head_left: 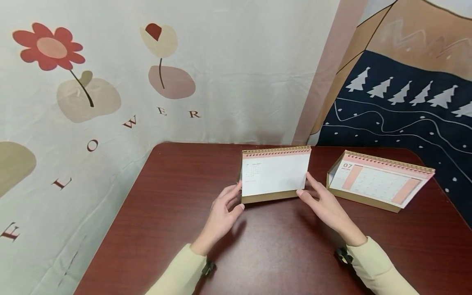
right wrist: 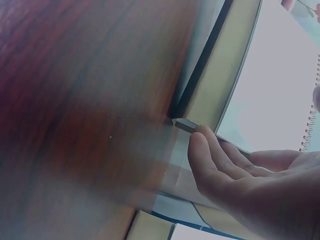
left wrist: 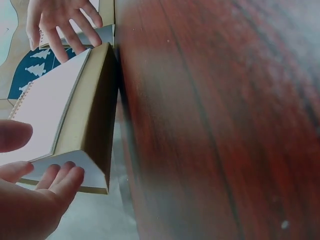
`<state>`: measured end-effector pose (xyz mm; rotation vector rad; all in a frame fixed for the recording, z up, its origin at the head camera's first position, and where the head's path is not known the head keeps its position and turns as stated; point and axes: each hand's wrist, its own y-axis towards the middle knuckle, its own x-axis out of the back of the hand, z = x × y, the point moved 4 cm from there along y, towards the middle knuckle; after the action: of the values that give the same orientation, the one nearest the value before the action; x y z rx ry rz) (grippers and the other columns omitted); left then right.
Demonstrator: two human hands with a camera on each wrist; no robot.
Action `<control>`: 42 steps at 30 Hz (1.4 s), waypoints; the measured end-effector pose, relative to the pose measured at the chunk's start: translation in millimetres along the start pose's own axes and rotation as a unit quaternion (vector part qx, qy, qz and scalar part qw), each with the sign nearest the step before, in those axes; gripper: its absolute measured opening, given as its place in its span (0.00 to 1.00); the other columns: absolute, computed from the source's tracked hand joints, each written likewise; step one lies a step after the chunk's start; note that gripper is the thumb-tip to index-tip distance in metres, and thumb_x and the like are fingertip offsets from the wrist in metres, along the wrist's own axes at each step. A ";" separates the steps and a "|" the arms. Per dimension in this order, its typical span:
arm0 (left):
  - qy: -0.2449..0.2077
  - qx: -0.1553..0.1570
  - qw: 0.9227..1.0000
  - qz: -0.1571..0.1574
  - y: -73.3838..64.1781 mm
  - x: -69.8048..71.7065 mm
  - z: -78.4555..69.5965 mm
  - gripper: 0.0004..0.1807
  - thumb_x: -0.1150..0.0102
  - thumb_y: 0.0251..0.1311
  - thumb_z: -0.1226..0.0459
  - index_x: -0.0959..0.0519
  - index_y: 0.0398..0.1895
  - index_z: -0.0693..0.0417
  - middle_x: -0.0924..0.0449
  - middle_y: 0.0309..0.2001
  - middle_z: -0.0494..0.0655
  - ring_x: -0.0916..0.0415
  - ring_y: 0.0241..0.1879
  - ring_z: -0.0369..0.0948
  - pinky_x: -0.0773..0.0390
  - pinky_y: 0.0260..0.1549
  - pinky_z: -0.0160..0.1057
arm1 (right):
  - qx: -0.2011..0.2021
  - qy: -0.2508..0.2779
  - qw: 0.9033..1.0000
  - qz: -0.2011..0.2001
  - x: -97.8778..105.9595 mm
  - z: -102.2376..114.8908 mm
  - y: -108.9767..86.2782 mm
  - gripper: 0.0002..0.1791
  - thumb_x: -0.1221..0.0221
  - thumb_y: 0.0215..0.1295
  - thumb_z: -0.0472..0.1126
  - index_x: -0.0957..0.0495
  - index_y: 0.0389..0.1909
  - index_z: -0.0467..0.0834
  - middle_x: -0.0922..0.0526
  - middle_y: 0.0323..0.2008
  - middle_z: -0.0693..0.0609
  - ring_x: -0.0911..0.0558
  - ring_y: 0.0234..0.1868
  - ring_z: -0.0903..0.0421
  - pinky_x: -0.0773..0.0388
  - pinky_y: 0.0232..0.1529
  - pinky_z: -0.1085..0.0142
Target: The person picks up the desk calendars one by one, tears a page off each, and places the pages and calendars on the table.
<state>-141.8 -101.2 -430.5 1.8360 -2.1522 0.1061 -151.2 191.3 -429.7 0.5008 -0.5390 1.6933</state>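
A spiral-bound desk calendar [head_left: 276,176] with a white page, pink header strip and kraft-coloured base stands like a tent near the table's far edge. At its left end is my left hand [head_left: 223,211], fingers fairly straight along the side and thumb by the front bottom corner. My right hand [head_left: 326,207] is at the opposite end, its thumb tip at the front lower corner and its fingers beside the edge. The right wrist view shows the right fingers [right wrist: 205,155] loosely extended against the calendar's end. In the left wrist view, the left fingertips [left wrist: 67,180] overlap the calendar's open side.
To the right, a second desk calendar [head_left: 380,180] stands angled, showing a page marked 07. Both sit on a dark red-brown wooden table [head_left: 162,213]. Behind it hang a pale cloth [head_left: 239,73] printed with flowers and letters and a dark-blue tree-patterned cloth [head_left: 398,119].
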 end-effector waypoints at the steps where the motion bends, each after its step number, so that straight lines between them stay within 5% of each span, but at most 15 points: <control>1: -0.001 -0.002 1.000 -0.003 0.6 -0.1 0.4 0.36 0.43 0.57 0.77 0.32 0.71 0.53 0.32 0.67 0.56 0.27 0.65 0.52 0.28 0.65 0.49 | 0.000 0.000 1.000 0.000 0.3 0.2 -0.4 0.44 0.49 0.72 0.63 0.55 0.80 0.50 0.36 0.73 0.39 0.26 0.66 0.38 0.26 0.63 0.42; 12: 0.042 -0.010 0.999 -0.028 6.5 -2.2 -1.3 0.37 0.38 0.56 0.75 0.30 0.70 0.39 0.27 0.61 0.49 0.20 0.56 0.48 0.22 0.59 0.41 | -0.009 0.017 1.000 0.006 2.8 -0.4 -4.3 0.44 0.50 0.72 0.62 0.56 0.80 0.50 0.35 0.72 0.39 0.25 0.66 0.39 0.26 0.62 0.43; 25: 0.007 -0.054 0.996 -0.069 11.2 -3.5 -5.8 0.32 0.40 0.55 0.79 0.22 0.63 0.48 0.20 0.49 0.53 0.17 0.44 0.44 0.16 0.45 0.32 | -0.010 0.031 0.999 0.010 4.2 0.4 -9.3 0.43 0.50 0.73 0.60 0.55 0.80 0.47 0.35 0.72 0.38 0.24 0.65 0.40 0.24 0.60 0.47; 30: 0.006 -0.046 0.997 -0.064 11.8 -4.2 -5.9 0.32 0.39 0.55 0.79 0.22 0.63 0.46 0.17 0.43 0.53 0.16 0.42 0.44 0.15 0.43 0.32 | -0.012 0.040 0.999 0.008 5.7 -0.2 -9.9 0.42 0.50 0.74 0.60 0.54 0.80 0.48 0.35 0.72 0.39 0.23 0.64 0.41 0.25 0.59 0.50; 38: 0.009 -0.001 0.998 -0.070 11.4 -5.0 -4.3 0.21 0.37 0.53 0.78 0.17 0.52 0.59 0.14 0.43 0.56 0.15 0.44 0.47 0.16 0.45 0.33 | -0.010 0.054 0.998 0.007 7.5 -1.0 -10.5 0.40 0.50 0.74 0.59 0.53 0.80 0.50 0.33 0.70 0.39 0.20 0.59 0.44 0.22 0.51 0.64; 42: 0.008 0.011 0.998 -0.057 11.5 -6.0 -3.9 0.19 0.38 0.55 0.77 0.18 0.51 0.59 0.13 0.45 0.56 0.15 0.46 0.47 0.17 0.46 0.34 | -0.007 0.061 0.998 0.009 8.3 -1.2 -10.7 0.40 0.50 0.74 0.58 0.53 0.80 0.50 0.33 0.70 0.39 0.19 0.58 0.43 0.21 0.52 0.60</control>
<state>-151.5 -92.5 -426.9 1.9576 -2.0393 0.1180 -142.2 200.3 -424.8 0.3815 -0.4679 1.7237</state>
